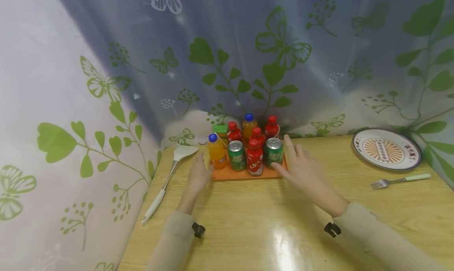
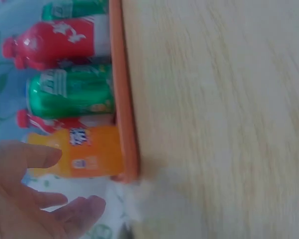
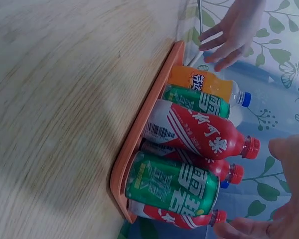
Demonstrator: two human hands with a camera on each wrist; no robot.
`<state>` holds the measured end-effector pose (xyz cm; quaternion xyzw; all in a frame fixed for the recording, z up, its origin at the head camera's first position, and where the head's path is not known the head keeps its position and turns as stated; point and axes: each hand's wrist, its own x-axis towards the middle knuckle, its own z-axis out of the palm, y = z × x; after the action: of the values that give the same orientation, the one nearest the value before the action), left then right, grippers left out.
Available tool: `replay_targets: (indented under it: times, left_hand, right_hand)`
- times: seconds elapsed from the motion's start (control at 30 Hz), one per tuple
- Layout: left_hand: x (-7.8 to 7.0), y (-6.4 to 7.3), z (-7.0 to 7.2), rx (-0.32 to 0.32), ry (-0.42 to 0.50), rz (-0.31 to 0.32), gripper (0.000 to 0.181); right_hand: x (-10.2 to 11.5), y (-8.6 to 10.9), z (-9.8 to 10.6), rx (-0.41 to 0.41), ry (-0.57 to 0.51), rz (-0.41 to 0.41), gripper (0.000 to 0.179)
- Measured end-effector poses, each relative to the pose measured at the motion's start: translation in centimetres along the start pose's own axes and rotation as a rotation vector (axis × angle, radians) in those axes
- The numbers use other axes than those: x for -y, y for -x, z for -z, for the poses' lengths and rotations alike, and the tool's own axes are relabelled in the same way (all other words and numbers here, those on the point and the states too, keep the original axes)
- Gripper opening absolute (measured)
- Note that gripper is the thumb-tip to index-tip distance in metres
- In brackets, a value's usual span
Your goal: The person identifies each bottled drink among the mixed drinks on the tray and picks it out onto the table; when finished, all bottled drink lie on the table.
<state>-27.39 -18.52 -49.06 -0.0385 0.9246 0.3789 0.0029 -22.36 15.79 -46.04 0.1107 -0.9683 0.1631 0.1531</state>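
An orange tray (image 1: 244, 174) on the wooden table holds several small drinks. Along its front stand an orange soda bottle (image 1: 217, 152), two green cans (image 1: 237, 155) and a red bottle (image 1: 254, 157), with more red-capped bottles behind. My left hand (image 1: 200, 172) lies open beside the tray's left end, fingers straight and close to the orange bottle (image 2: 74, 152) without gripping it. My right hand (image 1: 299, 162) is open at the tray's right end, next to the right green can (image 3: 172, 184). Neither hand holds anything. I cannot tell whether either hand touches the tray (image 3: 139, 134).
A white-handled spatula (image 1: 166, 180) lies along the table's left edge. A patterned plate (image 1: 386, 148) and a fork (image 1: 400, 180) lie at the far right. A leaf-and-butterfly curtain (image 1: 227, 66) hangs close behind the tray and down the left side.
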Motion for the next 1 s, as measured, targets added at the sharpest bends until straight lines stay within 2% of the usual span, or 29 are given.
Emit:
replay_targets:
  times: [0.1,0.27,0.57,0.7,0.83,1.0]
  left_hand:
    - [0.7,-0.9,-0.3,0.018,-0.029,0.040,0.073]
    - [1.4,-1.8,-0.9,0.035,-0.018,0.076,0.073]
    - [1.5,-3.0,-1.5,0.038,-0.021,0.020,0.067]
    - [1.6,-3.3,-1.7,0.036,-0.065,-0.003,0.065]
    - [2.0,-3.6,-2.0,0.030,-0.104,0.002,0.063]
    - [2.4,-3.8,-2.1,0.040,-0.094,0.018,0.064]
  right_hand:
    - [0.7,-0.4,-0.6,0.006,-0.020,0.015,0.098]
    - [1.8,-0.7,-1.2,0.025,-0.057,0.013,0.097]
    - [3.1,-1.6,-2.6,-0.016,-0.101,0.039,0.089]
    - [3.5,-2.1,-3.2,-0.021,-0.108,0.033,0.086]
    - [4.0,-2.7,-3.8,-0.010,-0.098,0.024,0.082]
    - [4.3,-3.2,-4.6,-0.014,-0.053,0.022,0.082]
